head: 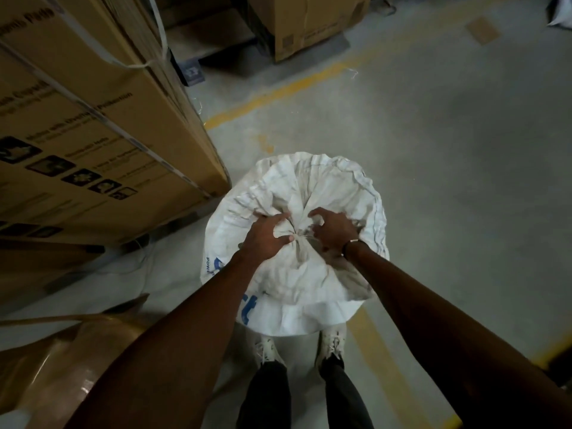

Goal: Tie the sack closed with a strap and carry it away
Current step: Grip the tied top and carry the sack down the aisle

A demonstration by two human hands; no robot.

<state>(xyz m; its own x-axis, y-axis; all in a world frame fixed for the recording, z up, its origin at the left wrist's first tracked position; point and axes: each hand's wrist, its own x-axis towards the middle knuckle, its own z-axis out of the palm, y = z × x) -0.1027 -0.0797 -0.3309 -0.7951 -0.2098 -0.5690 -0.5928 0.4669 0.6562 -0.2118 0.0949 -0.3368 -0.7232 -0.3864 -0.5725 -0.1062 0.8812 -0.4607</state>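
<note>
A full white woven sack (312, 187) with blue print stands upright on the floor right in front of my feet. Its mouth is gathered into a bunch at the top middle, with a thin pale strap (299, 237) wound around the neck. My left hand (266, 235) grips the gathered cloth on the left of the neck, thumb against the strap. On the right of the neck my right hand (332, 230) has its fingers curled at the strap. Whether the strap is knotted is hidden by my fingers.
A tall strapped cardboard box (93, 125) stands close at the left. Flattened brown cardboard (71, 363) lies at the lower left. Another carton (309, 26) sits at the back. Yellow floor lines (278, 91) cross the grey concrete, which stretches away to the right.
</note>
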